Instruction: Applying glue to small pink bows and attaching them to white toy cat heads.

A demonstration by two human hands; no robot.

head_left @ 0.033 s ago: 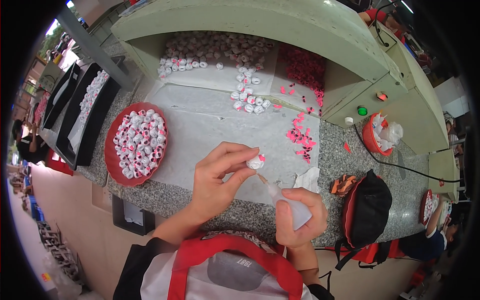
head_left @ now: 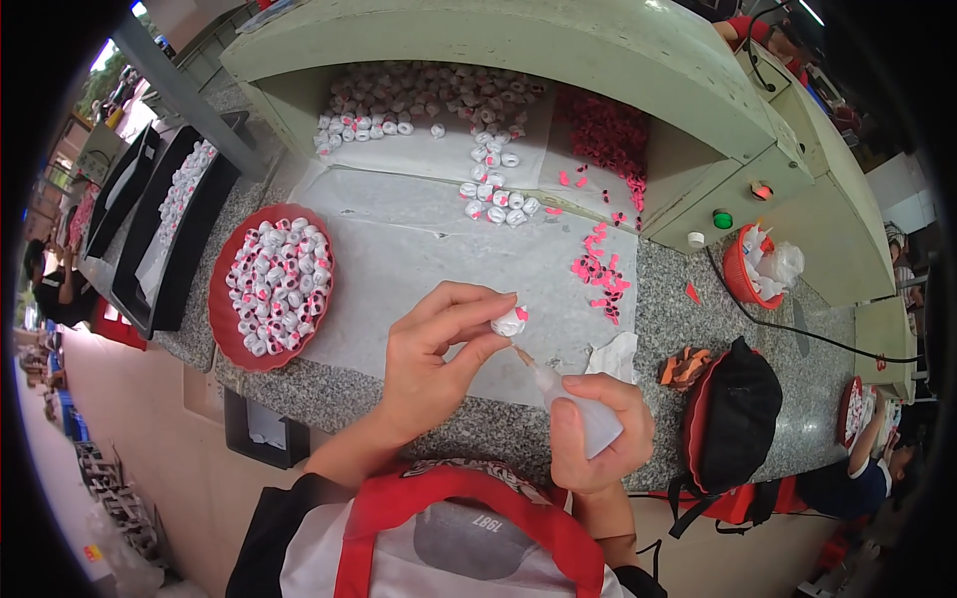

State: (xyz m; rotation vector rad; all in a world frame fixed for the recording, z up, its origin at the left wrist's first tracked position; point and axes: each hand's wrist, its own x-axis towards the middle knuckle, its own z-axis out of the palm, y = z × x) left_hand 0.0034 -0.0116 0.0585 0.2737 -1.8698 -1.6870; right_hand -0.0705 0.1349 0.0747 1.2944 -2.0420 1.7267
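Observation:
Between the thumb and fingers of my left hand (head_left: 439, 354) is a small white piece with a pink patch (head_left: 509, 321). My right hand (head_left: 603, 434) is wrapped around a translucent squeeze bottle (head_left: 586, 417), tilted so that its thin nozzle points up and left. The nozzle tip is just below the white piece; whether they touch I cannot tell. Both hands are over the white paper (head_left: 399, 269) on the bench. Small pink pieces with dark spots (head_left: 603, 274) lie scattered to the right. More white pieces (head_left: 498, 204) sit in a group beyond my hands.
At left stands a red bowl (head_left: 217, 289) heaped with white-and-pink pieces. A pale green open-fronted box (head_left: 478, 45) spans the back, holding piles of both pieces. On the right are a red basket (head_left: 740, 279), a black cable (head_left: 788, 327), and a black bag (head_left: 738, 424).

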